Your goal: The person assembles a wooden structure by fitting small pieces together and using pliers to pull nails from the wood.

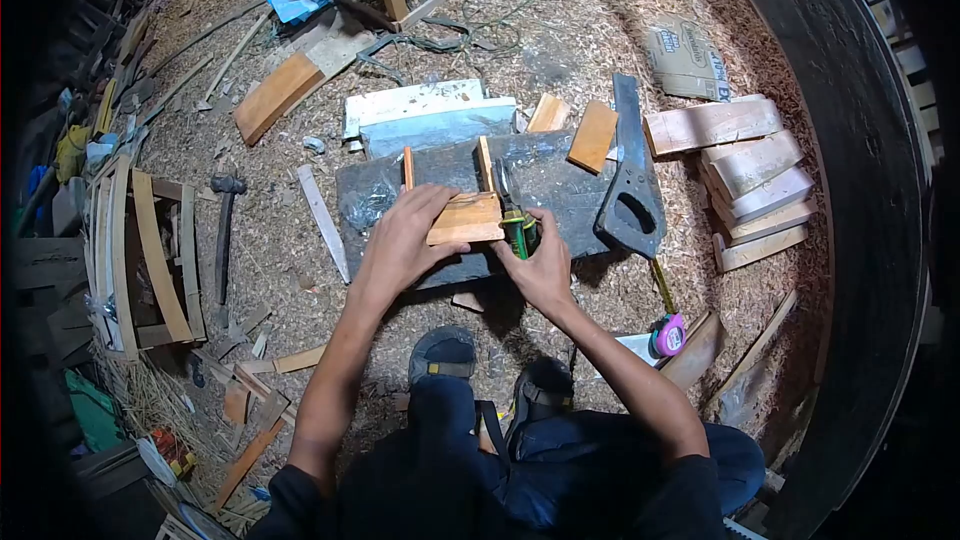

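Observation:
My left hand (pixel 405 235) is closed on a short wooden block (pixel 463 220), thumb along its near edge and fingers over its far left side. Against the block's right end stands a pair of pliers (pixel 515 228) with green and yellow handles, its dark jaws pointing away from me. My right hand (pixel 543 265) is wrapped round the handles, its thumb close to the block's corner. Beneath both hands lies a dark, worn work board (pixel 590 202). Two thin wooden strips, a left one (pixel 408 169) and a right one (pixel 485 162), stick out beyond the block.
A handsaw (pixel 630 180) and a small wood block (pixel 594 136) lie at the board's right. Stacked planks (pixel 755 180) stand farther right, near a pink tape measure (pixel 669 337). On the left are a hammer (pixel 226 230) and a slatted wooden frame (pixel 160 260). Wood shavings cover the ground.

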Demonstrator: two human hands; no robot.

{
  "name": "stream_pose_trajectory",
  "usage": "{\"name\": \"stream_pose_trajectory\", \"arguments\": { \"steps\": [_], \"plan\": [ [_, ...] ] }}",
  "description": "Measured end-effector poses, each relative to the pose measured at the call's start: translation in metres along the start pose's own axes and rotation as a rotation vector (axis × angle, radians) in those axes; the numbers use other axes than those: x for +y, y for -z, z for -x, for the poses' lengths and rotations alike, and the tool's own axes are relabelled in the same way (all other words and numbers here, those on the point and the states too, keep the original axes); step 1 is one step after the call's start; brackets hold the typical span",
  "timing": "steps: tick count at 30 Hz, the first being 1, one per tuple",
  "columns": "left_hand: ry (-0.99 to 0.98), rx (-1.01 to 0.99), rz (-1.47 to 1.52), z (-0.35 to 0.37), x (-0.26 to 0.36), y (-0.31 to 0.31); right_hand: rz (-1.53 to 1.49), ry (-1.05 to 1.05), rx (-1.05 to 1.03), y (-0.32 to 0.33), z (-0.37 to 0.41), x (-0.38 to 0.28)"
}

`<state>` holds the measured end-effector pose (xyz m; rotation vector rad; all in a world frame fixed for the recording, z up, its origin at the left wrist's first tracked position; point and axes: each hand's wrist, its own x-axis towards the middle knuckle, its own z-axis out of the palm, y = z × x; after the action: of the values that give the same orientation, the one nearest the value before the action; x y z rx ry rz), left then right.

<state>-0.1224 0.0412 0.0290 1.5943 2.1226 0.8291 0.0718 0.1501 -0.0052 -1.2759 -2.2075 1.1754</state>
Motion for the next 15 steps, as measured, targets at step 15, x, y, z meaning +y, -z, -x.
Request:
{"name": "stream_pose_trajectory", "arguments": {
  "steps": [15],
  "plan": [
    [0.014,-0.002,-0.033,-0.009,0.007,0.012,-0.112,-0.002,-0.018,0.000,0.000,0.004]
  ]
}}
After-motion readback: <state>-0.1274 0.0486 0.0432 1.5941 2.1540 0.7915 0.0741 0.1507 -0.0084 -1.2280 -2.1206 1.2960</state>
